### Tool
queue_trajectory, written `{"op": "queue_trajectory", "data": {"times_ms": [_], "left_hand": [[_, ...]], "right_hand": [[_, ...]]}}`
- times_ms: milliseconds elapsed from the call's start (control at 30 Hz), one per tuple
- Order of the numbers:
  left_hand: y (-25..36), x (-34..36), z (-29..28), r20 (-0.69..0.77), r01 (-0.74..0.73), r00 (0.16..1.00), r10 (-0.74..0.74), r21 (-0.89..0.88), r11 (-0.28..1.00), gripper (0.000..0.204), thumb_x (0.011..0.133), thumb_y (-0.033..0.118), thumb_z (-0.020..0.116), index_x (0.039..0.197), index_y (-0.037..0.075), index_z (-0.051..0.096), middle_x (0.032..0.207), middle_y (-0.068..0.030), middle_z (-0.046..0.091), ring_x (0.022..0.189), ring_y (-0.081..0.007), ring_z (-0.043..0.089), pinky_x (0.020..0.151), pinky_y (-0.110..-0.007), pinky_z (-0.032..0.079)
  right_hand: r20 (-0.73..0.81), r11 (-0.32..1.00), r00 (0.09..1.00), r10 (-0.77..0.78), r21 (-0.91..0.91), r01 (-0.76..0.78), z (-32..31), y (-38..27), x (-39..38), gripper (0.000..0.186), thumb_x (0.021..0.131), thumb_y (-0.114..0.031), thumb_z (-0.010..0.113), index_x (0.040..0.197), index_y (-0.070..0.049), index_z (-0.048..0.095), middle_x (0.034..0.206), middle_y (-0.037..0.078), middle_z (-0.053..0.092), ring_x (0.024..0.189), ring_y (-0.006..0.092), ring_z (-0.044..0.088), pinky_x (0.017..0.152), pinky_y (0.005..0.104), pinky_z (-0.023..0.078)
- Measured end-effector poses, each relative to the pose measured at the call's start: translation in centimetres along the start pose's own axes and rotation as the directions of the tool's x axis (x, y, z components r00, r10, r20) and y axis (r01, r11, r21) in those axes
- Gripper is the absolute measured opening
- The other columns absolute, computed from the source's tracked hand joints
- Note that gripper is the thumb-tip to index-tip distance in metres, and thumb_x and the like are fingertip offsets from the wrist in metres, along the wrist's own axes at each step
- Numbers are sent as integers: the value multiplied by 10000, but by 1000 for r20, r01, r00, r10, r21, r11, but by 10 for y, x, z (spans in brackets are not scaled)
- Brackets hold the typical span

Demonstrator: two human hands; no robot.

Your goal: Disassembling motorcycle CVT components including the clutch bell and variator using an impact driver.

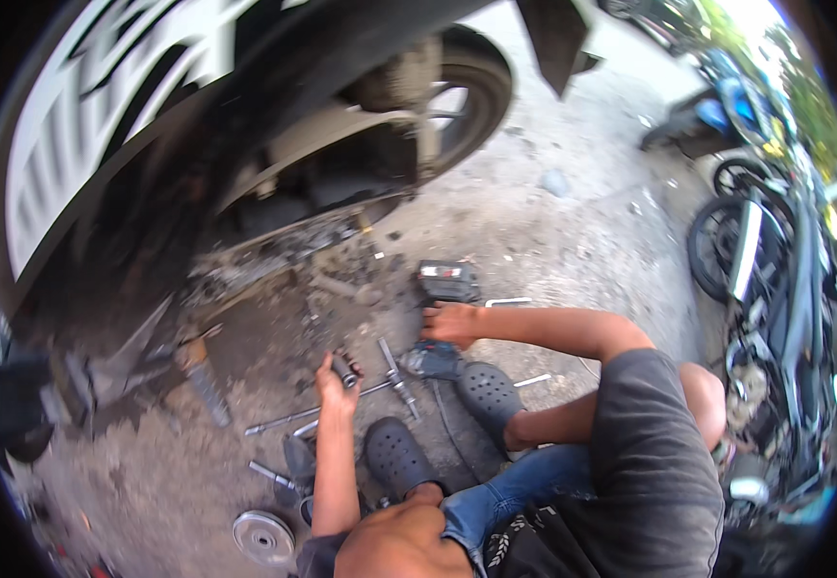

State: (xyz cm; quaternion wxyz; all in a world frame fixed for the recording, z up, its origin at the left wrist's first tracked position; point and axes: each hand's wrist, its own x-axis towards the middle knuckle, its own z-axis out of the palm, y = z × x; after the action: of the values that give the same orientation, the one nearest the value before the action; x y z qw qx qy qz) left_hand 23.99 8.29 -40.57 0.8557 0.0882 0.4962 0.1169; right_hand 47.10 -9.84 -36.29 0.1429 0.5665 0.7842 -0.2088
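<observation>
Left hand [334, 376] grips a dark, cylindrical metal socket [345, 370]. Right hand [452, 323] is wrapped around a blue-and-black power tool [432, 361], beside a grey perforated clog [489, 393]. Both already in hand; socket and tool apart, unjoined.

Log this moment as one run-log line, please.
Left hand: holds dark metal cylinder | right hand: on power tool | ground: T-shaped metal tool, round metal disc

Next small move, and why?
I'd probably bring the left hand toward the power tool: it holds a dark, socket-like cylinder, apart from the tool, while the right hand is at the tool's handle, so trying a fit seems sensible.
</observation>
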Motion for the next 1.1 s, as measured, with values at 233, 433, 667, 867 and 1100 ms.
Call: {"op": "queue_trajectory", "data": {"times_ms": [233,433,667,867,1100], "left_hand": [[-15,-3,55,213,-445,873,439,-20,895,259,960,243,567,1127,49,527,1055,-120,618,982,-239,614,848,-421,497],[-9,-22,64,143,-410,906,398,63,910,277,974,188,521,1198,26,516,1102,-139,596,1020,-228,591,915,-380,471],[-6,11,30,249,-71,964,94,-102,992,277,964,213,472,1150,59,608,980,-92,659,916,-202,613,840,-360,494],[14,7,24,466,-331,857,218,174,927,191,919,160,552,1073,63,612,744,-25,591,742,-166,603,672,-323,497],[34,13,52,-5,-256,966,257,74,964,242,928,278,598,1025,58,626,646,25,473,598,-139,484,597,-292,424]], "right_hand": [[126,-440,875,467,891,107,-119,-55,47,749,908,-483,531,1396,50,331,1232,241,548,1161,307,543,953,402,505],[111,-143,869,481,989,-47,-103,-54,60,548,874,-338,629,1266,34,535,1131,230,638,1090,321,614,826,411,543],[-193,664,885,423,731,-157,-117,-74,54,294,750,-140,671,985,37,659,832,233,679,809,396,674,696,435,544],[-606,983,788,107,185,9,-127,-107,56,62,603,-60,659,606,0,673,596,182,640,609,296,678,521,395,532],[-401,689,855,328,721,74,-158,-62,54,346,768,-65,660,1090,46,599,966,261,650,988,407,628,834,413,516]]}}
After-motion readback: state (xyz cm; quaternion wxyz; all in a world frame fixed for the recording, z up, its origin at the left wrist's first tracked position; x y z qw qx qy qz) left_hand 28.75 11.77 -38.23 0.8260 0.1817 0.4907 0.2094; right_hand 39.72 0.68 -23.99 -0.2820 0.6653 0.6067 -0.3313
